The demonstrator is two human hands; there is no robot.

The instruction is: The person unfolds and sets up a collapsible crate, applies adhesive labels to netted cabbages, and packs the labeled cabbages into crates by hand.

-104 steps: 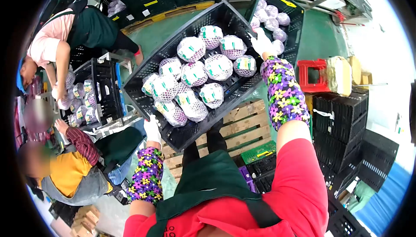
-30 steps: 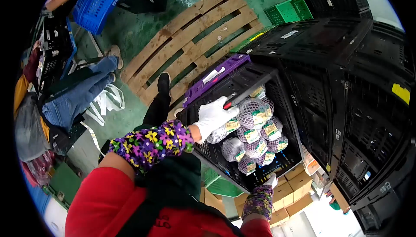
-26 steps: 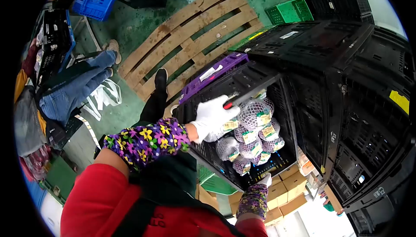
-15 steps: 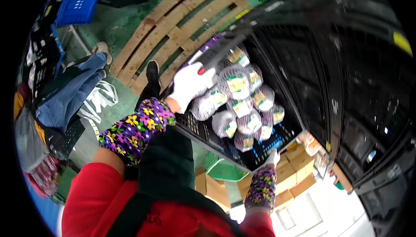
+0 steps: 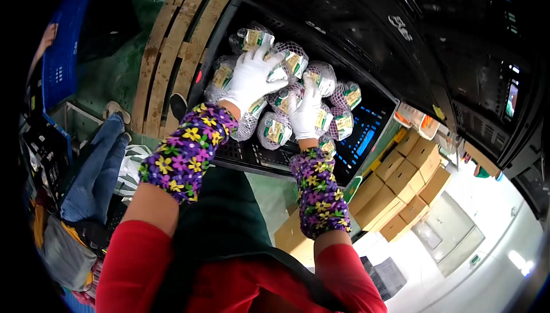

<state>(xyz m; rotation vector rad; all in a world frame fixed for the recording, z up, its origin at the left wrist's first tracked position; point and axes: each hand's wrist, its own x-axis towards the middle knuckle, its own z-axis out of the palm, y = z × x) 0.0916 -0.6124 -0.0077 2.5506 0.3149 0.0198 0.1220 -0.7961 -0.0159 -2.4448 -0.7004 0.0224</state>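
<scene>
A black crate (image 5: 375, 115) in front of me holds several round, label-bearing packs in white netting (image 5: 274, 131), heaped together; what is inside the nets I cannot make out. My left hand (image 5: 252, 78), in a white glove, lies over the packs on the left with its fingers spread. Closer to the middle, my right hand (image 5: 306, 111), also white-gloved, rests on other packs, fingers pointing away from me and thumb apart. Neither hand has lifted a pack. Both forearms wear flowered sleeves.
Black crates (image 5: 424, 38) are stacked high on the far right side. A wooden pallet (image 5: 166, 44) lies on the floor at left. Cardboard boxes (image 5: 407, 178) stand at right. Another person's jeans (image 5: 100, 170) show at left, and a hand (image 5: 50, 35) touches a blue crate (image 5: 66, 55).
My right hand has come from the crate's near right corner onto the packs. My left hand has shifted from the crate's left side further over the heap. The view has turned and moved closer.
</scene>
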